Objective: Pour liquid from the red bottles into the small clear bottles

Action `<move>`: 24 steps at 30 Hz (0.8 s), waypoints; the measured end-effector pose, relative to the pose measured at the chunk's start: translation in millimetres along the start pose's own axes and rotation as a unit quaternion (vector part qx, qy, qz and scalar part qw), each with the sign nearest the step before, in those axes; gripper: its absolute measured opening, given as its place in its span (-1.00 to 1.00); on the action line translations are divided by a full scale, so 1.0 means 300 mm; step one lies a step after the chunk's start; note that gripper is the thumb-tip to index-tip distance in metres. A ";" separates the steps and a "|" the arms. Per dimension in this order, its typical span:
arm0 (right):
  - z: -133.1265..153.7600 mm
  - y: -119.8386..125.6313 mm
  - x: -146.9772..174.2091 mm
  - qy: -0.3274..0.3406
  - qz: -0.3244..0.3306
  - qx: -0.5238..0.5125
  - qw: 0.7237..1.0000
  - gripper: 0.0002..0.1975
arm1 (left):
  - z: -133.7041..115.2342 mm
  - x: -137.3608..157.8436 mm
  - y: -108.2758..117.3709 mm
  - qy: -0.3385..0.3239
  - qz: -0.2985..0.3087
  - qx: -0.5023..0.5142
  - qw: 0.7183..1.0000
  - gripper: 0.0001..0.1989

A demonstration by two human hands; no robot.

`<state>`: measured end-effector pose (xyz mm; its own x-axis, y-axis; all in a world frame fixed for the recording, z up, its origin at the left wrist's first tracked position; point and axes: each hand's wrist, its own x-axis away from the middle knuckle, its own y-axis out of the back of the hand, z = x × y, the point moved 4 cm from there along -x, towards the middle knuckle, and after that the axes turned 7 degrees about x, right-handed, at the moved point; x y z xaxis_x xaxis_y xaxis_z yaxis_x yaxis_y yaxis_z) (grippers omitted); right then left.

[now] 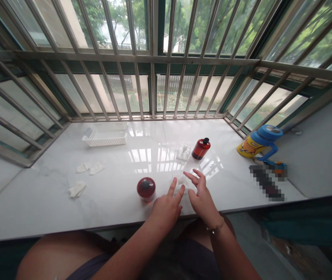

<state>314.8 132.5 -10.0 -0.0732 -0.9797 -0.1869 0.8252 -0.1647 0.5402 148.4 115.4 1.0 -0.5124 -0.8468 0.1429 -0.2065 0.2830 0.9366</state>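
My left hand (167, 206) is over the white countertop near its front edge, fingers apart, with the forefinger stretched forward. Beside it, my right hand (201, 196) has its fingers spread and slightly bent. Between the two sets of fingertips lies a small whitish, see-through item (181, 180); its kind is unclear, and I cannot tell whether the fingers touch it. Just left of my left hand stands a round, dark-red bottle (146, 188) with a black top. Beyond my right hand are a red bottle with a black cap (201, 149) and a clear plastic piece (183, 152).
Crumpled white tissues (77, 189) lie on the left of the countertop (116, 210). A white plastic basket (106, 135) is at the back left. On the right stand a yellow and blue bottle (255, 143) and a blurred-out dark object (266, 183). Metal window bars (151, 60) enclose the back.
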 end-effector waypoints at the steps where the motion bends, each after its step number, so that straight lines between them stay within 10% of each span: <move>1: -0.007 -0.002 0.000 -0.004 0.003 0.005 1.000 -0.27 | 0.000 0.000 0.000 0.002 0.001 0.001 1.000 -0.15; 24: -0.013 -0.003 0.004 -0.018 -0.044 0.007 0.999 -0.38 | -0.009 0.001 0.014 0.005 0.019 0.009 1.000 -0.19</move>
<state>316.1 131.9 -13.8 -0.1666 -0.9646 -0.2046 0.8062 -0.2527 0.5349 149.7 115.1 6.0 -0.5111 -0.8402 0.1809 -0.2019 0.3220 0.9250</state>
